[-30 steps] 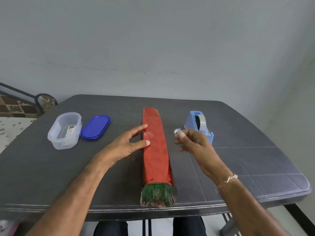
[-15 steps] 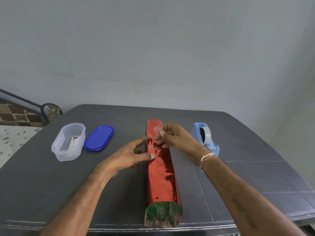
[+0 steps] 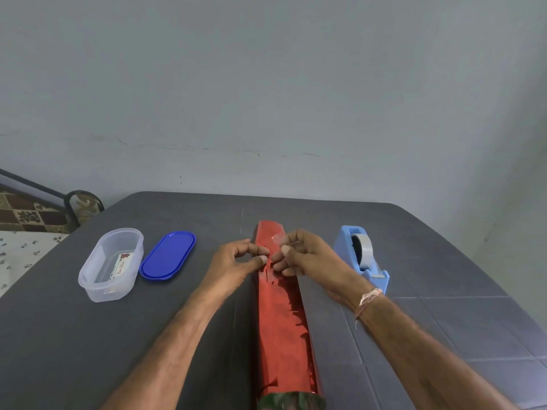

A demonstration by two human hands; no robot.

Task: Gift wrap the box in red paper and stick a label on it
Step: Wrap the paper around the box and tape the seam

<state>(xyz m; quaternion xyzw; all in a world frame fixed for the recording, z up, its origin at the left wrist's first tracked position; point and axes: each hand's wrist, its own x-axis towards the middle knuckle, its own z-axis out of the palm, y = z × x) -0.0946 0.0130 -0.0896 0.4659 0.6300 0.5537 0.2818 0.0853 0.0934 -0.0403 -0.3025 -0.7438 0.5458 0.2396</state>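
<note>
A long box wrapped in shiny red paper point(image 3: 281, 315) lies lengthwise down the middle of the dark table point(image 3: 88, 335). Its near end point(image 3: 291, 402) shows green, uncovered. Both hands meet over the far part of the box. My right hand point(image 3: 307, 255) pinches a small piece of clear tape point(image 3: 277, 239) just above the red paper. My left hand point(image 3: 233, 261) has its fingers curled, and its thumb and forefinger pinch the paper at the box's left edge. A label point(image 3: 122, 263) lies inside a clear tub.
The clear plastic tub point(image 3: 111, 264) stands at the left with its blue lid point(image 3: 168, 255) beside it. A blue tape dispenser point(image 3: 359, 255) sits right of the box, close to my right wrist. A wall rises behind the table, and a chair back point(image 3: 83, 202) shows far left.
My right hand came from the dispenser with the tape piece to the far part of the box. My left hand's fingers curled in and met it there.
</note>
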